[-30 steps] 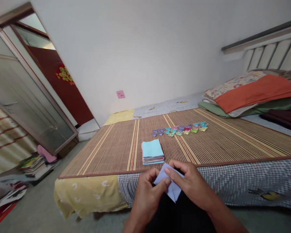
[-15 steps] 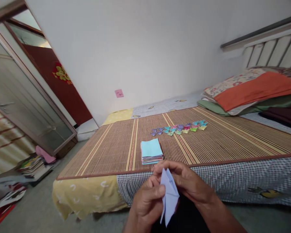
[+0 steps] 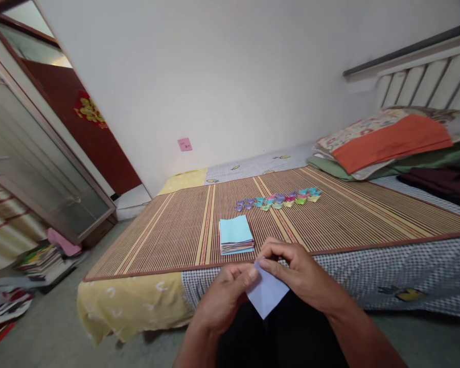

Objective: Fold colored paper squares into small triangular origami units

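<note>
A lavender sheet of origami paper (image 3: 267, 294), folded into a flat diamond, hangs between my two hands above my dark-clad lap. My left hand (image 3: 228, 291) pinches its upper left edge between thumb and fingers. At the top corner, the thumb and fingers of my right hand (image 3: 297, 268) are closed on the paper. Just beyond my hands, a stack of coloured paper (image 3: 236, 232) with a light blue sheet on top lies on the woven mat. Farther back sit several small folded paper pieces (image 3: 279, 200) in two rows, in purple, blue, pink, green and yellow.
The striped mat (image 3: 168, 240) covers a bed with a checked and yellow sheet (image 3: 138, 306). Pillows (image 3: 391, 143) and dark folded cloth (image 3: 440, 184) lie at the right, below a radiator (image 3: 425, 82). On the left are a glass door (image 3: 42, 153) and piled books (image 3: 38, 263).
The lavender paper has gone from a narrow, partly opened shape to a flat diamond. My right hand has shifted to its top corner. The view has moved slightly.
</note>
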`<action>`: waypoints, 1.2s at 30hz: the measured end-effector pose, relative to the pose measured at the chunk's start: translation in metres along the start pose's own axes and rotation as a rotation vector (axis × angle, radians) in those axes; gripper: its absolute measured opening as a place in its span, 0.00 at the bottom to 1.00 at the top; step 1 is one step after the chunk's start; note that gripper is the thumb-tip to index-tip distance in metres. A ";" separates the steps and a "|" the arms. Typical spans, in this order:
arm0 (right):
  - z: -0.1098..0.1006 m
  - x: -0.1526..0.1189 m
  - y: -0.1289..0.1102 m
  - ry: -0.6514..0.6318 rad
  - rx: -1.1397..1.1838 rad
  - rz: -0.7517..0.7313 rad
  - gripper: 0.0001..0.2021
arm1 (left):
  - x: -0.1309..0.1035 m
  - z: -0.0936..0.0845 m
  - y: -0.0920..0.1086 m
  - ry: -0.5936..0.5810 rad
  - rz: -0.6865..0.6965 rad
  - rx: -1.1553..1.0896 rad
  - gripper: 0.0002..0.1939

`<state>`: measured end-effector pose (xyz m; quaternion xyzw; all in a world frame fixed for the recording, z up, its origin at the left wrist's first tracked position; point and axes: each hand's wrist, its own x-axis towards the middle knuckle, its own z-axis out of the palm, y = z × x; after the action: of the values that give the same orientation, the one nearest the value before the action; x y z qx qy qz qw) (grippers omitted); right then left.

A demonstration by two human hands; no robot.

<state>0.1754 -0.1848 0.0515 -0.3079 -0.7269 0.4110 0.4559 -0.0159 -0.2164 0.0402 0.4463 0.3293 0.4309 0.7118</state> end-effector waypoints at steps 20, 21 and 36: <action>0.022 -0.022 0.014 0.371 -0.475 -0.483 0.07 | 0.008 0.016 -0.004 0.134 0.050 -0.331 0.12; 0.024 -0.023 0.014 0.397 -0.456 -0.437 0.07 | 0.008 0.017 -0.004 0.141 0.065 -0.313 0.13; 0.032 -0.022 0.008 0.433 -0.288 -0.185 0.11 | 0.004 0.024 -0.019 0.151 0.196 -0.067 0.16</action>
<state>0.1555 -0.2092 0.0281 -0.3827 -0.6884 0.1847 0.5878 0.0124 -0.2257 0.0321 0.4186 0.3219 0.5416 0.6540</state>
